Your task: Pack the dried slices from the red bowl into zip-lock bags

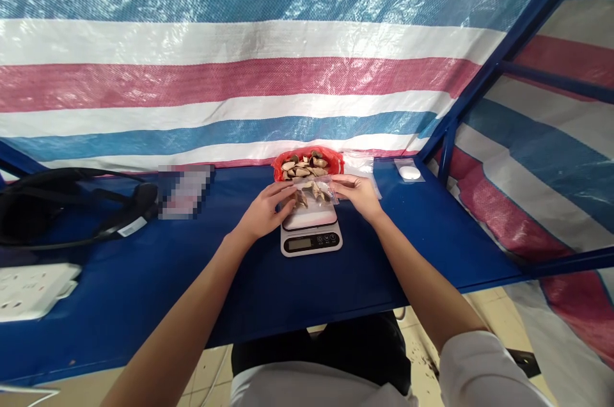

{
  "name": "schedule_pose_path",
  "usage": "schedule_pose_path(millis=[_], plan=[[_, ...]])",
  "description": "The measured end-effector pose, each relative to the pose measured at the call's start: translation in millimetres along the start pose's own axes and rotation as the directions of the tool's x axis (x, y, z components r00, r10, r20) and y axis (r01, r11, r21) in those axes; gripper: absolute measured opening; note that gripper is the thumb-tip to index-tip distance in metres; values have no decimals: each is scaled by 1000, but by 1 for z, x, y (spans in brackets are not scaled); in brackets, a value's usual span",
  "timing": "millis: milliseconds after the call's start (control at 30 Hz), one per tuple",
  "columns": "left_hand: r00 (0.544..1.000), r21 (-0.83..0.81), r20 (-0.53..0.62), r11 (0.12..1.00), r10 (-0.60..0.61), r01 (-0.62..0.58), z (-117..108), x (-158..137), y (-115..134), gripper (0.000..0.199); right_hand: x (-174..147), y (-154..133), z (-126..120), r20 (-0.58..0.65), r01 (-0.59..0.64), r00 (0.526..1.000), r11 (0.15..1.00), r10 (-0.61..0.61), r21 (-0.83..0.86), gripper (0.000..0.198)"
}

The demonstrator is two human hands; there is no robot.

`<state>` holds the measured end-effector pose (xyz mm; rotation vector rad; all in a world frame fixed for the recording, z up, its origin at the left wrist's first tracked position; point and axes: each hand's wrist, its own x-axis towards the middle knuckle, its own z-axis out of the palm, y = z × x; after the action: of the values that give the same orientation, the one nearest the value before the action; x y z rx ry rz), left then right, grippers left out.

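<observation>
A clear plastic bag (pixel 315 192) with several brown, dried-looking slices inside is over the white platform of a digital kitchen scale (pixel 311 244). My left hand (pixel 269 207) grips the bag's left side, thumb and fingers closed at its edge. On the opposite side, my right hand (pixel 357 192) pinches the bag's right edge. Whether the bag rests its weight on the platform I cannot tell. Just behind it stands a red bag (pixel 278 167), open at the top and full of similar brown and pale slices. The scale's display is too dim to read.
More clear plastic bags (pixel 367 167) lie behind my right hand. Farther right, a small white object (pixel 409 172) sits on clear plastic. A black headset-like strap (pixel 129 215) and a white power strip (pixel 38 288) occupy the left of the blue table (pixel 374 266). Striped sheeting rises behind.
</observation>
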<state>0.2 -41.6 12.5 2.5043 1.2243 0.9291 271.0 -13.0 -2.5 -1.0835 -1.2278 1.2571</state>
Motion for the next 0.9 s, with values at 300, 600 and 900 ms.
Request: schedule_pose_path(millis=[300,600,900], plan=[[999,-53,-33,998,-26,24,0,7,6,42,-1,-12,0,103,-15,995,1000,13,26,45],[982,-283,44,941,-182,187,-11,43,14,51,11,-45,13,288,234,937,967,-198,-97,38],[949,-517,270,806,-165,287,-32,71,19,41,21,-61,25,390,294,886,954,-250,-57,36]])
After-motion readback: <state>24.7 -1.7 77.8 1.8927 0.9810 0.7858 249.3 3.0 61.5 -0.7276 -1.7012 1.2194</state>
